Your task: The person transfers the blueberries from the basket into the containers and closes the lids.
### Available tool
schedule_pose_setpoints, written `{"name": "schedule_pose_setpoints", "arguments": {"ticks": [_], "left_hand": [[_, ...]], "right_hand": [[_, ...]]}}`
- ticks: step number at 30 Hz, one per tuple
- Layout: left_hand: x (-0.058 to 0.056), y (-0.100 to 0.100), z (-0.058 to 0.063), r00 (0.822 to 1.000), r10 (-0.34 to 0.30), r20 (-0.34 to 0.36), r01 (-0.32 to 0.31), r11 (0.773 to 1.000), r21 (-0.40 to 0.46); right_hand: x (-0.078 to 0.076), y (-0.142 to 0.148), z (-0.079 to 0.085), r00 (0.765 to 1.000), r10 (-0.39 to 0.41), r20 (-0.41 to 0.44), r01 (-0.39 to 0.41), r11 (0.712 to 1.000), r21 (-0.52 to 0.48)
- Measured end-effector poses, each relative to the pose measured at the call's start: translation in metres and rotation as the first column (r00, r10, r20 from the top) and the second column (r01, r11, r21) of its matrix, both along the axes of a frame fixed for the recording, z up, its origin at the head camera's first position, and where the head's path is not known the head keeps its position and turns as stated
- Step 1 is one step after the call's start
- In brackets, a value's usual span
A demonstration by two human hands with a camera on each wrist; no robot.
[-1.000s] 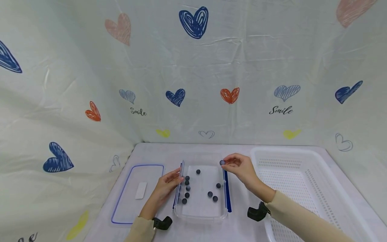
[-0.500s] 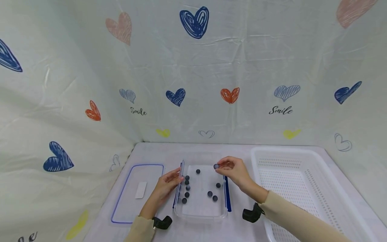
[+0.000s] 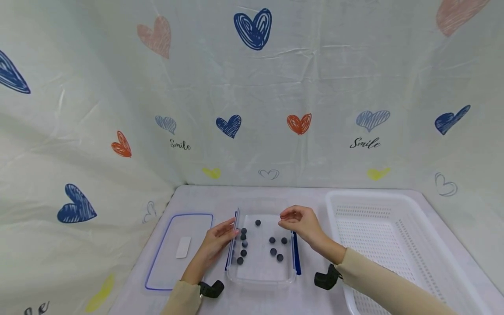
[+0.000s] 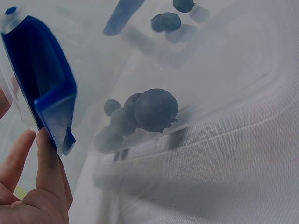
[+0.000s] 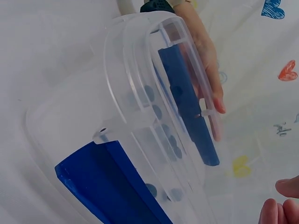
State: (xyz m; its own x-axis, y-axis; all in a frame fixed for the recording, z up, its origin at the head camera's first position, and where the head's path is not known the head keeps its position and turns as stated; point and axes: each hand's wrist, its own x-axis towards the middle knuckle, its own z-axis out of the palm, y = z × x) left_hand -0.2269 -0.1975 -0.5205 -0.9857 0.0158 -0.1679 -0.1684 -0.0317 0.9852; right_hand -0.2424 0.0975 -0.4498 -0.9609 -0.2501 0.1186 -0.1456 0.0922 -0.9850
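A clear plastic box with blue side clips stands in the middle of the table. Inside lie several dark blueberries, one with a small crown showing. Some line the left wall; a blueberry sits with others toward the right. My left hand holds the box's left rim, fingers against the blue clip and thumb at the edge. Above the box's far right corner hovers my right hand, thumb and fingers loosely bent and nothing between them.
A clear lid with a blue edge and a white label lies left of the box. To the right stands a large white perforated basket. A curtain printed with hearts rises behind the table.
My right hand has moved left from the box's right edge and let go of a blueberry, which now lies inside. My left hand has stayed at the rim.
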Motion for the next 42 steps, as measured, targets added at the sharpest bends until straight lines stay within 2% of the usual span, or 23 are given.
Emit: {"name": "schedule_pose_setpoints", "arguments": {"ticks": [11,20,28,34,39,42], "left_hand": [[-0.003,0.006,-0.002,1.000,-0.020,-0.011,0.020,0.999,0.033],[0.001,0.005,-0.003,0.999,0.015,-0.048,-0.012,0.999,0.052],[0.005,-0.001,-0.003,0.994,0.037,-0.108,-0.044,0.997,-0.059],[0.007,-0.002,-0.001,0.985,0.065,-0.157,-0.081,0.992,-0.099],[0.009,-0.003,0.000,0.968,0.066,-0.243,-0.109,0.980,-0.169],[0.010,-0.005,0.002,0.955,0.036,-0.294,-0.108,0.967,-0.231]], "right_hand": [[0.004,0.016,0.004,0.999,-0.043,0.005,0.043,0.999,-0.007],[0.006,0.032,0.011,0.995,-0.103,0.003,0.103,0.995,-0.016],[0.006,0.053,0.016,0.990,-0.141,-0.017,0.141,0.990,-0.026],[0.005,0.071,0.021,0.984,-0.177,-0.025,0.177,0.984,-0.025],[0.006,0.087,0.026,0.976,-0.212,-0.048,0.211,0.977,-0.017],[0.006,0.098,0.029,0.971,-0.232,-0.064,0.232,0.973,-0.007]]}}
